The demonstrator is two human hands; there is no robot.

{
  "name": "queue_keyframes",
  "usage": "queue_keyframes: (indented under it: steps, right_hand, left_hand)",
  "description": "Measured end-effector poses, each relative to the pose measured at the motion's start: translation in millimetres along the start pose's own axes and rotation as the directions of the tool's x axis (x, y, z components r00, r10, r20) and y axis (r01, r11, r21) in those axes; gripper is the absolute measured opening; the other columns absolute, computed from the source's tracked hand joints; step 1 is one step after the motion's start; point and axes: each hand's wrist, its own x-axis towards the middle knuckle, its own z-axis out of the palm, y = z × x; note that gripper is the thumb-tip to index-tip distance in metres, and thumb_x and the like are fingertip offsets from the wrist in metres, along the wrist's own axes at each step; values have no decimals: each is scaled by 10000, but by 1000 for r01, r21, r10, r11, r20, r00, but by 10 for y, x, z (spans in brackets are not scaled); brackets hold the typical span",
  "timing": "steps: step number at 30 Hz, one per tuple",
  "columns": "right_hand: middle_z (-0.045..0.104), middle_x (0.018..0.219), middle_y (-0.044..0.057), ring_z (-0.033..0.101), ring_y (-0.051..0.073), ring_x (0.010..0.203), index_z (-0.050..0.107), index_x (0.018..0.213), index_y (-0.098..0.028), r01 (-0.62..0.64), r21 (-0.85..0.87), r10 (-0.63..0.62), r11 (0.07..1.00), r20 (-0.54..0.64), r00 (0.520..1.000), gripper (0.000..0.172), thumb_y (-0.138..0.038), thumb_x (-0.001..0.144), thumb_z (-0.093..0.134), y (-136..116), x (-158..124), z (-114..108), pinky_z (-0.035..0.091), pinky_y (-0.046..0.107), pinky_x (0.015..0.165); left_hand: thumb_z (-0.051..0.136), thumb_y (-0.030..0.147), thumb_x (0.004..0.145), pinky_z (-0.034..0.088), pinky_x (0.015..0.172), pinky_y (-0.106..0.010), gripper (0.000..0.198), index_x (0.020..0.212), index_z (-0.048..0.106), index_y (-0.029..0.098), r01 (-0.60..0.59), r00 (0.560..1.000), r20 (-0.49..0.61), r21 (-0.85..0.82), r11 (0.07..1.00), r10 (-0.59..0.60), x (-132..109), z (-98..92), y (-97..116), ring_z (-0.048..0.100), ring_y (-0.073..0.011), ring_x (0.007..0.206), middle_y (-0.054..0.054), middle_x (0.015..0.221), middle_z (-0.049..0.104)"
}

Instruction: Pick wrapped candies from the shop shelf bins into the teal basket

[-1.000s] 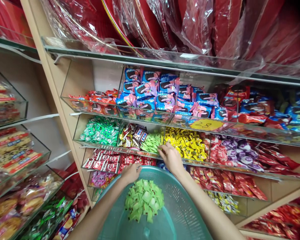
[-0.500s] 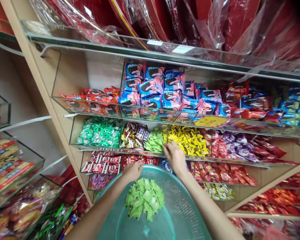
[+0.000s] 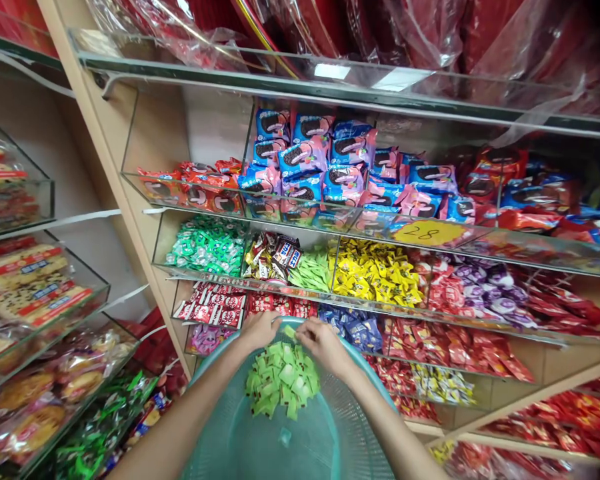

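Note:
A teal plastic basket (image 3: pixel 305 450) with a mesh wall is in front of me. My left hand (image 3: pixel 264 329) is closed over its far rim. Inside lies a heap of small light-green wrapped candies (image 3: pixel 283 381). Just over the far rim, my right hand (image 3: pixel 321 339) pinches a light-green candy (image 3: pixel 290 332) at its fingertips. Matching green candies (image 3: pixel 310 268) fill part of a shelf compartment beyond, between dark-wrapped sweets (image 3: pixel 271 257) and yellow-wrapped candies (image 3: pixel 377 273).
Glass-fronted shelves rise ahead, with green-wrapped sweets (image 3: pixel 207 245), blue-and-pink cookie packs (image 3: pixel 303 157) and a yellow tag (image 3: pixel 429 233). Below are blue-wrapped candies (image 3: pixel 356 328) and red packets (image 3: pixel 465 343). On the left, a side shelf holds packaged pastries (image 3: pixel 35 277).
My right hand has drawn back from the green candies' compartment to the basket, a green candy now showing at its fingers. My left hand stays on the rim. The view has shifted slightly.

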Motion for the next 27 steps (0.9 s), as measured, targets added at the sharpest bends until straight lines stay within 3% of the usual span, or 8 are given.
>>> queue_keyframes:
  steps: [2,5,11,17,21,24,27]
  right_hand:
    - [502,587,-28,434,92,551,582,663,-169,-61,-5,61,998,112,992,141,-221,775,514,164,-41,100,302,200,526]
    - [505,542,-33,424,90,523,584,640,-159,-151,2,148,989,182,972,145,-216,749,507,354,-72,205,282,198,500]
    - [585,598,-3,487,105,558,600,639,-149,-223,85,198,971,232,952,171,-198,735,467,469,-82,342,327,198,529]
    - [581,605,1,488,113,596,585,608,-163,-236,-127,255,963,158,954,167,-196,735,483,506,-162,387,292,208,545]
    - [579,628,6,488,120,623,580,621,-174,-212,-182,228,960,72,971,215,-265,789,479,349,-135,201,286,216,560]
    - [548,588,-6,458,108,563,568,617,-178,-127,-151,133,980,35,990,273,-315,828,460,101,-32,-112,278,217,538]
    - [551,642,2,465,114,585,579,680,-185,-18,-138,8,990,-77,997,273,-330,858,430,-146,121,-496,301,221,553]
  left_hand:
    - [287,430,848,420,765,-320,374,1060,574,317,7,1000,-6,7,1000,-7,-35,7,18,602,-224,930,-28,1026,662]
    - [282,432,847,420,756,-318,378,1035,584,305,8,1000,-14,11,1000,-8,-67,-6,40,605,-225,921,-36,1007,668]
    - [282,428,846,414,768,-319,378,1015,589,288,26,1000,-12,6,1000,-26,-61,-12,88,604,-227,925,-51,979,673]
    - [282,407,846,421,766,-342,375,1016,591,282,3,1000,-19,8,1000,-3,-31,27,149,603,-244,926,-60,976,672]
    - [288,431,844,423,777,-340,383,1069,575,311,24,1000,-17,-3,1000,-24,21,44,169,598,-242,946,-48,1016,664]
    - [294,446,844,416,804,-320,387,1086,568,320,22,999,-30,-25,999,-23,59,34,176,582,-226,989,-35,1062,650]
    - [292,446,846,418,806,-323,397,1112,555,315,12,999,-37,-37,999,-14,80,25,170,577,-229,1002,-34,1087,640]
